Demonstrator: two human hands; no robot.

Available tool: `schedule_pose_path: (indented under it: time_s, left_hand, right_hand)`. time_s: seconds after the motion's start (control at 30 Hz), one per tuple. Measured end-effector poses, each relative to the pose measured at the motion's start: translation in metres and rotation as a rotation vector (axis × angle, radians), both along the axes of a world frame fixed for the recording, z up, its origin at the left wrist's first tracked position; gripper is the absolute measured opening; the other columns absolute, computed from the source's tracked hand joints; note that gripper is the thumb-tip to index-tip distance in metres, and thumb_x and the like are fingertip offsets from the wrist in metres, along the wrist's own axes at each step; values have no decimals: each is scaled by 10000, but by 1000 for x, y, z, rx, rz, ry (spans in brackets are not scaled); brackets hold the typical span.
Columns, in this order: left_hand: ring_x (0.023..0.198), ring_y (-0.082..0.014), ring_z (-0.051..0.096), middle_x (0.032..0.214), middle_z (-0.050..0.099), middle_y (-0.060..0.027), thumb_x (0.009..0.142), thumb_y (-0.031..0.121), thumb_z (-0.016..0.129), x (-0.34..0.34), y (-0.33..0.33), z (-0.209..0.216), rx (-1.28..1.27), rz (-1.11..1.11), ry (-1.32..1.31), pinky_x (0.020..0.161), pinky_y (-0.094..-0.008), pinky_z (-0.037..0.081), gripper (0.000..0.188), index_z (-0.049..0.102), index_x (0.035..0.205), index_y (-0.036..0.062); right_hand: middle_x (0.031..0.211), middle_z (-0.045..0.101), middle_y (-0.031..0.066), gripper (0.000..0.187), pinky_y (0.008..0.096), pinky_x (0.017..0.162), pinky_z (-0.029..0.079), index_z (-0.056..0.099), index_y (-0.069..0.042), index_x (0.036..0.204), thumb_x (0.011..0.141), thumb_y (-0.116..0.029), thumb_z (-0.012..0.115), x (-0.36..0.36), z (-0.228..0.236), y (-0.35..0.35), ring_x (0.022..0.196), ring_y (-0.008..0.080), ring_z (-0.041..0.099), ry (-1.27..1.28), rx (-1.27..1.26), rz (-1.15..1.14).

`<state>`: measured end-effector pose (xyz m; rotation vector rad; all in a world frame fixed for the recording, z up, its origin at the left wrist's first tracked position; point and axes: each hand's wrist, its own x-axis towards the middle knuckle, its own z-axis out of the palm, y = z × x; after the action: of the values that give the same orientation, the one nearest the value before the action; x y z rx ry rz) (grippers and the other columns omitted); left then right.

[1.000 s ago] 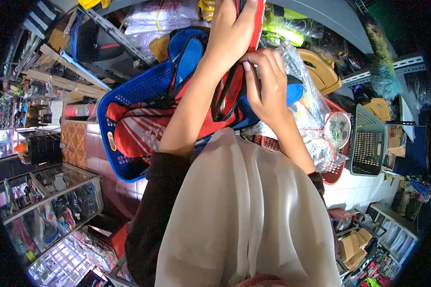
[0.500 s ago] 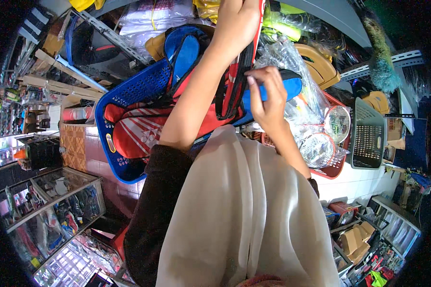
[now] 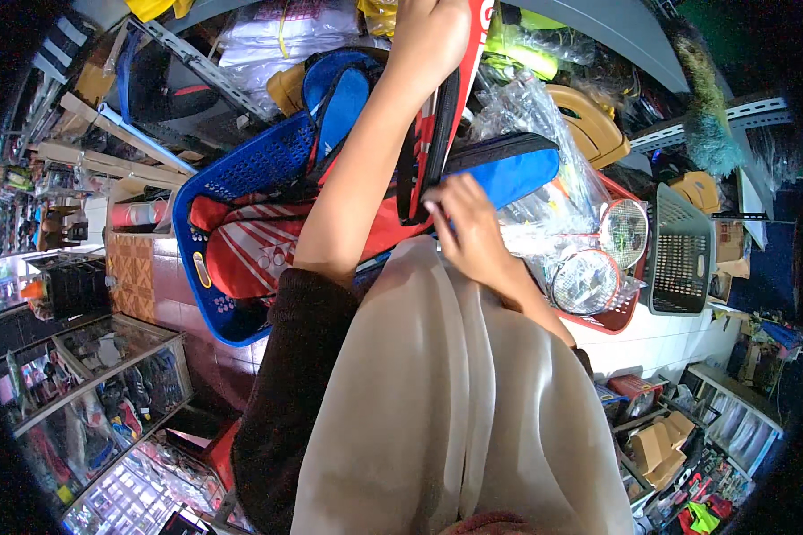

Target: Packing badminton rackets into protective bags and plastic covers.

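My left hand (image 3: 430,45) is raised at the top of the view, closed on the upper part of a red racket bag (image 3: 466,85) with black edging. That bag stands tilted upright, its lower end above the basket. At its lower black edge, my right hand (image 3: 473,234) has its fingers bent and closed on the edging; whether they pinch a zip pull is too small to see. Behind the right hand lies a blue racket bag (image 3: 513,169) with a black zip band. Under my left forearm, another red racket bag (image 3: 250,259) with white stripes lies in a blue plastic basket (image 3: 192,281).
Right of my hands, a red basket (image 3: 617,319) holds rackets (image 3: 587,281) in clear plastic, with a grey-green basket (image 3: 678,259) beside it. Packed clothing (image 3: 285,45) fills the shelf behind. A glass display case (image 3: 107,383) stands at the left, and a feathery duster (image 3: 714,134) hangs at the right.
My right hand has slid down and left along the red bag's black edge, its fingers now more bent. My left hand has shifted slightly left, still holding the bag up.
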<state>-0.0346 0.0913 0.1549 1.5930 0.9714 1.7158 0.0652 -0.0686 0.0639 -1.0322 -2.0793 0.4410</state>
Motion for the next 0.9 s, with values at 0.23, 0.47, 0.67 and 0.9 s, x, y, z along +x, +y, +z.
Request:
schedule_pose_path:
  time_s: [0.23,0.47,0.67,0.9]
  left_hand:
    - [1036,-221,551,1163,583,-152,972,208,418,-17,19,-15,30,-111,-190,917,-318,413,384,462,1272,-27]
    - [971,-185,547,1107,589,-111,959,224,463,-21,4,-8,-100,-154,-232,883,-304,423,370,492,1243,-12]
    - [1115,-268,513,1185,543,-164,842,235,636,-21,-42,-58,-60,-138,-45,981,-354,363,525,451,1271,-5]
    - [1239,-299,425,1334,420,-209,844,76,606,-38,-150,-159,-338,-86,123,1025,-371,326,551,361,1325,-34]
  right_hand:
    - [790,525,99,50,365,711,425,550,-47,791,748,-72,556,13,-77,-24,801,262,523,-293,6,106]
    - [789,550,125,176,384,673,438,609,-21,880,713,-26,666,7,-112,-30,782,303,541,-74,-34,139]
    - [793,560,155,128,394,678,434,595,9,869,755,-28,639,11,-95,-22,756,325,537,149,-192,-123]
    - [844,568,168,173,356,705,452,593,24,970,807,-26,618,11,-82,-14,780,289,566,214,-316,-163]
